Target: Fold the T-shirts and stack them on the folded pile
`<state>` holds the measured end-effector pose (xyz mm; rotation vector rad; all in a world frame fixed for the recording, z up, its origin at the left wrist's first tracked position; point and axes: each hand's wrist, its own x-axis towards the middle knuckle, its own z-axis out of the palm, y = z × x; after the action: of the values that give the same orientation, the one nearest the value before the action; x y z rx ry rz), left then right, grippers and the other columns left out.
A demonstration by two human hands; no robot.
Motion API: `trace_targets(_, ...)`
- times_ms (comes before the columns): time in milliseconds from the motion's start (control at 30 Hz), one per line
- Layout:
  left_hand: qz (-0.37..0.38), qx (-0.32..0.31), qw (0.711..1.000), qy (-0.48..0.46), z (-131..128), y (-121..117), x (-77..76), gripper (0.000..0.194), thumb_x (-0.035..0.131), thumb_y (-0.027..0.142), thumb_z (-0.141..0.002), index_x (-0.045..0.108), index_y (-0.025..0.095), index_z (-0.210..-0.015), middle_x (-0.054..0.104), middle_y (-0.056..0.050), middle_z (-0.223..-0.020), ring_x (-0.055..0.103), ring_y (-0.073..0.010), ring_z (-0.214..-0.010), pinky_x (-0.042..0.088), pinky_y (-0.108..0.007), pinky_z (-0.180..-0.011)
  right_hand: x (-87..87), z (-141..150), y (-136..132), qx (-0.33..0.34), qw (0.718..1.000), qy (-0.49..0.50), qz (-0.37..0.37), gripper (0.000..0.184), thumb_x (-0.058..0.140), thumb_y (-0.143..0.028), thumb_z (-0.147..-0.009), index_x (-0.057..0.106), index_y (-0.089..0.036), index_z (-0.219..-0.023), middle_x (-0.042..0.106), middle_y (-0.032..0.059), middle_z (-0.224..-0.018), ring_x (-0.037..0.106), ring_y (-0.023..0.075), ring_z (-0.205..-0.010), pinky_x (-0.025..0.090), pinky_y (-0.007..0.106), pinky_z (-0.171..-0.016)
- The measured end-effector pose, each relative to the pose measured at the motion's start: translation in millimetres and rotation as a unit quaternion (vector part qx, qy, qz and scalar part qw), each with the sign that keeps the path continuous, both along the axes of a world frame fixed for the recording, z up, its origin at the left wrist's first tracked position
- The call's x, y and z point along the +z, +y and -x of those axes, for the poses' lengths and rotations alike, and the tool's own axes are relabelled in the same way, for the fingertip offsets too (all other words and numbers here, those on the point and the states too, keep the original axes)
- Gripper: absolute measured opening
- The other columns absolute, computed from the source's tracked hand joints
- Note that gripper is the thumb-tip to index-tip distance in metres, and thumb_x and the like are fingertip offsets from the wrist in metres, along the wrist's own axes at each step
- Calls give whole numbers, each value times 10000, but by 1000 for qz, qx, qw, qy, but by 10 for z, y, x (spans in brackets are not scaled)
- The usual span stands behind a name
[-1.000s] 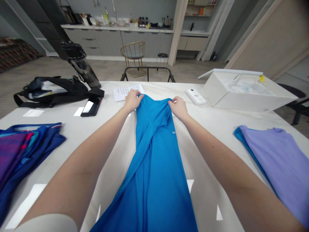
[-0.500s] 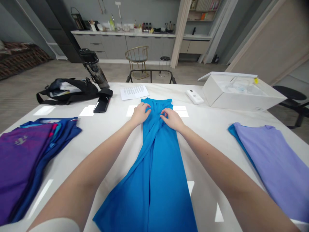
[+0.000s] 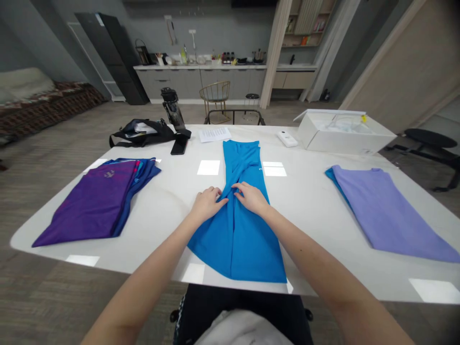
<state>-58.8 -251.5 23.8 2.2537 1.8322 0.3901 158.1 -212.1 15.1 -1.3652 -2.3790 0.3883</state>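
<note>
Blue garment [image 3: 247,254] runs lengthwise straight ahead, with left hand [image 3: 207,204] and right hand [image 3: 251,198] apparently pinching its middle closely together.

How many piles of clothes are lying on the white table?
3: a purple-and-navy pile at left, a bright blue garment under the left hand and right hand, a lavender pile at right.

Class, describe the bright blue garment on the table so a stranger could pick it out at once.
Find the long white table, then look at its middle. The bright blue garment lies there lengthwise, under the left hand and right hand. The purple stack and lavender shirt flank it, untouched.
</note>
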Motion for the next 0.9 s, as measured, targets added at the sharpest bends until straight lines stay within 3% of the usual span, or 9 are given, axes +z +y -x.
trace_targets(167,-22,70,994,82,71,-562,-14,219,538,404,-987,645,221,-1043,710,-101,-1103,649,-295,-1092,432,-428,-909,102,199,-398,-19,999,-46,6,346,511,-300,-1029,621,-285,-1356,672,80,-1247,678,233,-988,490,319,-839)
trace_targets(267,-28,89,993,77,103,-799,3,211,479,348,-1013,644,217,-1017,730,-95,-1042,661,-293,-1066,417,-432,-906,146,269,-599,-19,999,-47,4,357,505,-296,-1030,610,-283,-1371,669,83,-1259,674,243,-1025,493,326,-859)
trace_targets(500,-103,-14,994,39,-40,-1182,133,242,448,286,-1037,631,240,-1189,725,-83,-1128,657,-257,-1079,393,-420,-945,162,310,-1055,-17,999,-22,-22,428,517,-305,-1034,535,-309,-1461,664,69,-1238,665,231,-1010,485,316,-845)
trace_targets(633,-112,-44,991,53,-95,-1423,109,281,485,251,-1009,615,247,-1259,708,-82,-1140,642,-262,-1071,394,-430,-940,105,304,-1280,-29,999,-31,-32,294,451,-327,-1068,677,-280,-1249,677,60,-1159,667,214,-969,475,301,-807)
trace_targets(733,-120,8,990,74,-31,-1618,17,313,500,256,-989,613,232,-1280,698,-105,-1144,621,-297,-1084,390,-464,-926,72,284,-1415,-48,997,-38,-38,305,411,-352,-1084,693,-268,-1163,683,59,-1129,669,206,-941,471,300,-795)
trace_targets(900,-98,122,985,66,120,-1818,-104,201,502,309,-986,665,216,-1056,703,-119,-1092,612,-328,-1077,399,-487,-905,45,261,-1647,-68,997,-20,-28,238,461,-305,-1061,674,-256,-1154,688,61,-1126,670,206,-937,476,302,-793)
